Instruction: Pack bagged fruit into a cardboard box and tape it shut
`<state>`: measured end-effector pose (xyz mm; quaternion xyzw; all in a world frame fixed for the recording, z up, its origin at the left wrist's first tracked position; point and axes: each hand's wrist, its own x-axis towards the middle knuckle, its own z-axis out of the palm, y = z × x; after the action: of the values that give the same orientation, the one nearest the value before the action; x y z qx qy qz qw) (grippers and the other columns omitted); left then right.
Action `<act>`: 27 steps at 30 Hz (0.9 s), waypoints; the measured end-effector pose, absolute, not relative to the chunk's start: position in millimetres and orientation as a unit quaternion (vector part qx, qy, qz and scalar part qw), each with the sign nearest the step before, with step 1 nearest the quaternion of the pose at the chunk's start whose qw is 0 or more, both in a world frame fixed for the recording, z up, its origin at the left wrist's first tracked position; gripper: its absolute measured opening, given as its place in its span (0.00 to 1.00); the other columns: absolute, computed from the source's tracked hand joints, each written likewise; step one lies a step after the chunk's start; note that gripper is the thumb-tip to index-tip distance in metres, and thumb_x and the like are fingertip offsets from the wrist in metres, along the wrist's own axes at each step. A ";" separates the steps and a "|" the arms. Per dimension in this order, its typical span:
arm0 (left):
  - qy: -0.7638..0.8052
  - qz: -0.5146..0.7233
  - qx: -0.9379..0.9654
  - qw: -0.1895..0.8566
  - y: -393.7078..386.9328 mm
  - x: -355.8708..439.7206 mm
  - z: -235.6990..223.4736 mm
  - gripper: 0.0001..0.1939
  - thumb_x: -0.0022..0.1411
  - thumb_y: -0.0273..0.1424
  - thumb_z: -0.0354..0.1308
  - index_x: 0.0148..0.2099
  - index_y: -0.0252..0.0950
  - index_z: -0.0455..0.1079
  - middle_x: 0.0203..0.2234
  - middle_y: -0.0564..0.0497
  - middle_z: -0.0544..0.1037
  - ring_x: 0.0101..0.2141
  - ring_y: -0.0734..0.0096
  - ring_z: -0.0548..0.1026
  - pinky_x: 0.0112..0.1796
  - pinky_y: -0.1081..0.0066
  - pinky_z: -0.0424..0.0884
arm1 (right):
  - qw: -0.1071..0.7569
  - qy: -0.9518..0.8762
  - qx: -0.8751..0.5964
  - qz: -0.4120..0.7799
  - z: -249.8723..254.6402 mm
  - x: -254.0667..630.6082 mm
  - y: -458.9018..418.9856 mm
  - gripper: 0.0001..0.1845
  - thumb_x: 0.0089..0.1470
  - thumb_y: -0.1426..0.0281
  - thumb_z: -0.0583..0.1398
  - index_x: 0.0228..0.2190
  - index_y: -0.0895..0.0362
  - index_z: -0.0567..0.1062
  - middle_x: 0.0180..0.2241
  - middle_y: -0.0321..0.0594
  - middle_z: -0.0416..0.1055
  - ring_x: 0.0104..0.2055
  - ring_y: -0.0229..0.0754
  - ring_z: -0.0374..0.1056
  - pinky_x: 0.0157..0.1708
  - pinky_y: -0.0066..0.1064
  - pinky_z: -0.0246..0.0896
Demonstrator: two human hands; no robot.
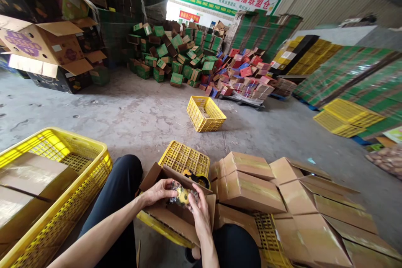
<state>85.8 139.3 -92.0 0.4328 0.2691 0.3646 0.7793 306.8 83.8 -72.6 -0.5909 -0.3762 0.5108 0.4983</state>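
Note:
Between my two hands is a small clear plastic packet (pixel 182 196) with something yellow and dark spots inside; its exact kind I cannot make out. My left hand (pixel 159 191) pinches the packet's left end. My right hand (pixel 199 207) grips its right end, thumb on top. Both hands are over an open cardboard box (pixel 171 220) that stands between my knees on a yellow crate. The inside of the box is dark and partly hidden by my hands. Just behind it, a black and yellow tape dispenser (pixel 197 179) lies on an upturned yellow crate (pixel 185 157).
Stacked cardboard boxes (pixel 251 190) stand close at my right. A large yellow crate (pixel 103 163) holding cardboard boxes is at my left. Ahead on the concrete floor sits another yellow crate (pixel 205 123). Piles of green boxes (pixel 176 78) and wrapped pallets (pixel 351 71) fill the back.

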 end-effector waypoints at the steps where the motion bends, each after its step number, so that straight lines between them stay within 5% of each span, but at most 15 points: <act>1: 0.269 0.369 0.433 0.777 139.5 86.0 -91.7 0.27 0.53 0.41 0.79 0.50 0.33 0.79 0.43 0.44 0.82 0.43 0.60 0.79 0.49 0.65 0.72 | 0.497 -0.388 -0.592 0.502 -69.2 306.1 82.5 0.37 0.45 0.45 0.75 0.55 0.46 0.81 0.59 0.45 0.79 0.61 0.61 0.74 0.54 0.47 0.76; 6: 0.284 0.377 0.432 0.768 140.1 85.9 -93.3 0.25 0.54 0.42 0.79 0.48 0.33 0.80 0.41 0.45 0.83 0.40 0.64 0.79 0.47 0.67 0.71 | 0.459 -0.423 -0.567 0.537 -48.6 301.8 75.5 0.34 0.50 0.49 0.74 0.56 0.47 0.81 0.61 0.44 0.77 0.65 0.60 0.71 0.64 0.50 0.67; 14: 0.288 0.381 0.391 0.787 141.3 85.3 -97.2 0.28 0.54 0.42 0.79 0.53 0.35 0.78 0.46 0.44 0.81 0.43 0.64 0.79 0.46 0.68 0.72 | 0.444 -0.371 -0.533 0.618 -55.1 294.6 74.8 0.42 0.40 0.49 0.79 0.55 0.51 0.80 0.49 0.47 0.84 0.56 0.63 0.78 0.58 0.53 0.72; 21: 0.297 0.363 0.382 0.797 140.0 85.4 -97.7 0.29 0.57 0.43 0.77 0.57 0.36 0.77 0.52 0.42 0.80 0.51 0.57 0.78 0.54 0.61 0.72 | 0.490 -0.344 -0.531 0.600 -73.9 292.8 73.6 0.52 0.41 0.53 0.79 0.64 0.48 0.71 0.59 0.47 0.78 0.62 0.62 0.74 0.62 0.55 0.69; 27: 0.296 0.285 0.400 0.819 138.3 83.4 -96.2 0.33 0.58 0.46 0.75 0.62 0.40 0.75 0.58 0.42 0.78 0.56 0.52 0.76 0.55 0.59 0.72 | 0.516 -0.346 -0.522 0.585 -86.8 301.2 80.0 0.43 0.40 0.55 0.80 0.57 0.52 0.78 0.58 0.48 0.80 0.61 0.62 0.75 0.64 0.54 0.68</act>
<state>83.4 138.3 -96.2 0.4005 0.2962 0.2848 0.8190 301.2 80.0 -86.8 -0.5216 -0.3460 0.5847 0.5161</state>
